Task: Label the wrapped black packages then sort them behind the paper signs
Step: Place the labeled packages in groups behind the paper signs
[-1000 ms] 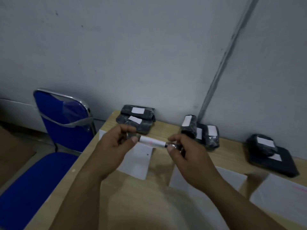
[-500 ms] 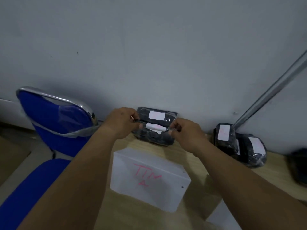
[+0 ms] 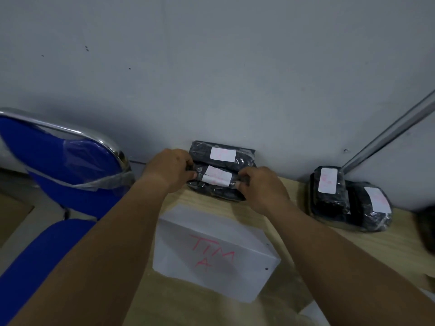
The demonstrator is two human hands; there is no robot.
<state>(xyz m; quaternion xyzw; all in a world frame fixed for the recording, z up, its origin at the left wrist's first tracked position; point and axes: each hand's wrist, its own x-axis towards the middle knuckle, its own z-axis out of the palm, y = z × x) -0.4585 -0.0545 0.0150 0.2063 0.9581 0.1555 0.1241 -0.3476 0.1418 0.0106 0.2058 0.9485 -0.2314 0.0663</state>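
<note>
So both hands are on the same wrapped black package (image 3: pixel 217 178): the left hand (image 3: pixel 170 169) has its fingers curled round the 9 o'clock end, and the right hand (image 3: pixel 261 189) pinches the 3 o'clock end. It's on top of the pile (image 3: pixel 211 193) by the wall, at 12 o'clock from the paper sign (image 3: pixel 211 250) reading TIM A. Another labelled pile (image 3: pixel 348 196) sits at 3 o'clock on the table (image 3: pixel 294 196), with a blue chair (image 3: pixel 58 156) at 9.

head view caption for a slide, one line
Left hand and right hand hold a white-labelled wrapped black package behind the white TIM A paper sign.
</note>
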